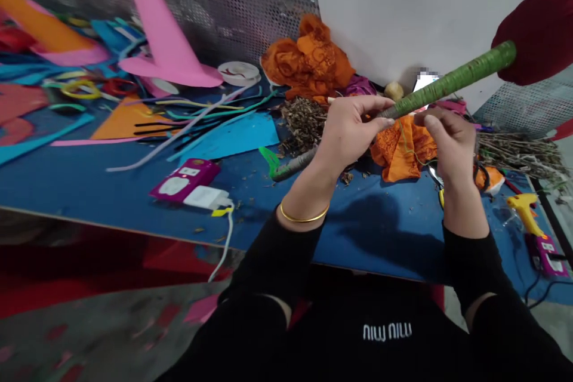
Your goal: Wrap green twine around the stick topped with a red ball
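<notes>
My left hand (347,131) is closed around the lower end of a long green wrapped stem (452,80). The stem rises to the upper right, where it ends in a dark red velvety flower head (539,33). My right hand (450,140) pinches the stem's end from the other side, fingers curled, with a thin green thread near it. Both hands hover above the blue table (380,233). A piece of orange cloth (403,152) lies just under them.
A second green stem (286,168) lies on the table left of my hands. A pink power strip with a white charger (190,182), foam sheets and strips (170,42), crumpled orange fabric (308,59), dried twigs (519,152) and a yellow glue gun (523,209) surround the work spot.
</notes>
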